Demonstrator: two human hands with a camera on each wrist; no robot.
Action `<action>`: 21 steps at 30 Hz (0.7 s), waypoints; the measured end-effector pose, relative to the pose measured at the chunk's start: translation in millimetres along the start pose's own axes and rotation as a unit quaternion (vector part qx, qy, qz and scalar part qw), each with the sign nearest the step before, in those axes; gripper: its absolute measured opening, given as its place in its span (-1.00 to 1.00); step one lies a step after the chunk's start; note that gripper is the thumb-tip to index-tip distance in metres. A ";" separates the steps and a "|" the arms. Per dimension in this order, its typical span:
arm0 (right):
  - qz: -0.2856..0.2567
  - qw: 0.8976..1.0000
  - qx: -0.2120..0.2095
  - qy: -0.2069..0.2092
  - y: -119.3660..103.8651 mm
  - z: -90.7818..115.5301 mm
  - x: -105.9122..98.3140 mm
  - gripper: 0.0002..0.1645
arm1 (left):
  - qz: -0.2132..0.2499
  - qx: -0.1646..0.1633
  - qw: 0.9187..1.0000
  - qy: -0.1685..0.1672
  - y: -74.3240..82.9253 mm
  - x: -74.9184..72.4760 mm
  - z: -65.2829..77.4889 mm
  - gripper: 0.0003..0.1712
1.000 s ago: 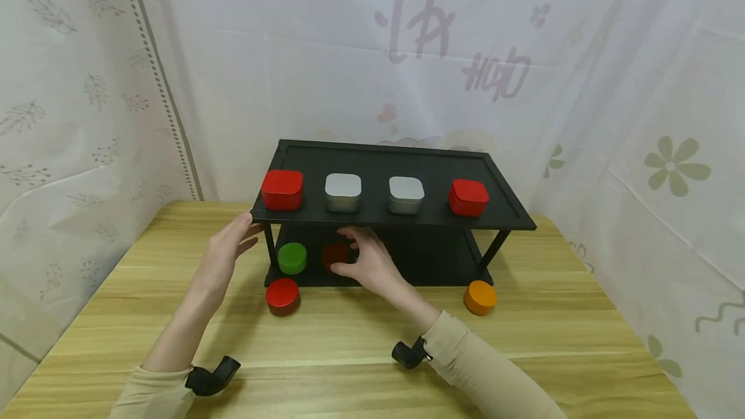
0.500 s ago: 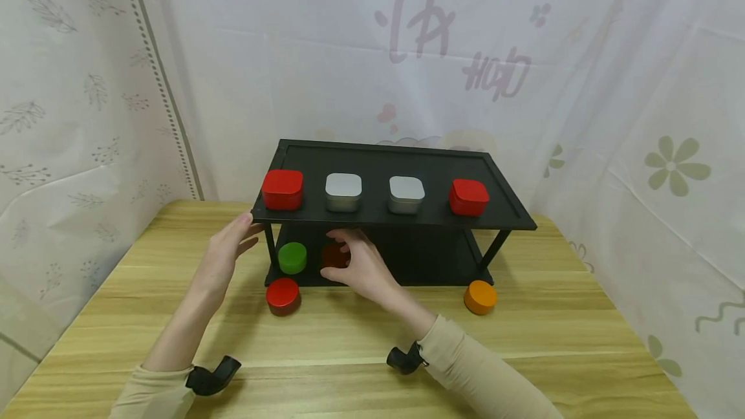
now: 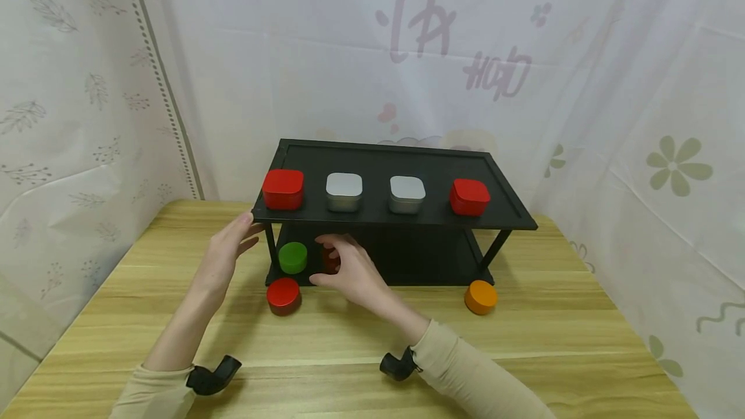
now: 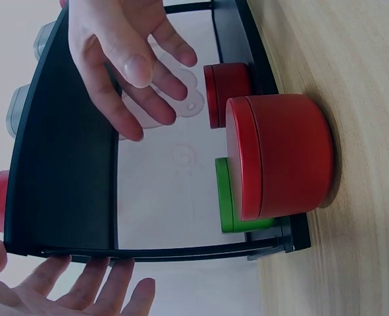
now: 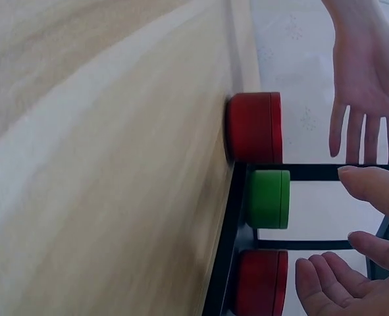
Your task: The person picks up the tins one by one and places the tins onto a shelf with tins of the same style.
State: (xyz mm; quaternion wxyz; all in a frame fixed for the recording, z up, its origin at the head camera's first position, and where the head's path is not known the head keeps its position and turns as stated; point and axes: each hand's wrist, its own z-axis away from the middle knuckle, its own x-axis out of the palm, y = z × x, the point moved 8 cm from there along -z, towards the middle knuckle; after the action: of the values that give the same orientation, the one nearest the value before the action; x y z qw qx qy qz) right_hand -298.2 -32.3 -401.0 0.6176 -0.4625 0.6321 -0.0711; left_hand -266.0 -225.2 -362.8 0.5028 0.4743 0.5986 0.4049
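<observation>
Nearest us, our right hand (image 3: 349, 270) hovers with loosely spread fingers before the red tin (image 5: 260, 283) on the lower shelf (image 3: 407, 273) (gripping nothing); beyond, our left hand (image 3: 227, 254), fingers straight, steadies the rack's top corner (image 3: 259, 215).

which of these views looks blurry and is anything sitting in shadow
Head view: sharp, evenly lit; the red round tin on the shelf's lower tier sits in deep shadow. Right wrist view: the table smears with blur. Left wrist view: the near red tin is slightly soft.
</observation>
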 end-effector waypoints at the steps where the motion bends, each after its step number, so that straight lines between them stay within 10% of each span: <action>1: 0.000 1.000 -0.001 -0.002 -0.8 0.2 1.5 -0.26 | -0.002 0.000 1.000 0.001 0.1 0.0 -0.1 -0.33; 21: -0.020 0.999 0.012 -0.046 -13.1 5.3 26.1 -0.23 | -0.008 -0.006 1.000 0.001 -2.4 -1.9 -0.4 -0.31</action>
State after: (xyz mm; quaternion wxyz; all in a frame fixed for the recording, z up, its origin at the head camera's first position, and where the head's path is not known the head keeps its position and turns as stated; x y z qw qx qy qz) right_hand -282.2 -54.7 -412.2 0.6496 -0.4707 0.5929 -0.0699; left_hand -266.7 -227.6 -364.6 0.5081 0.4662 0.6006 0.4048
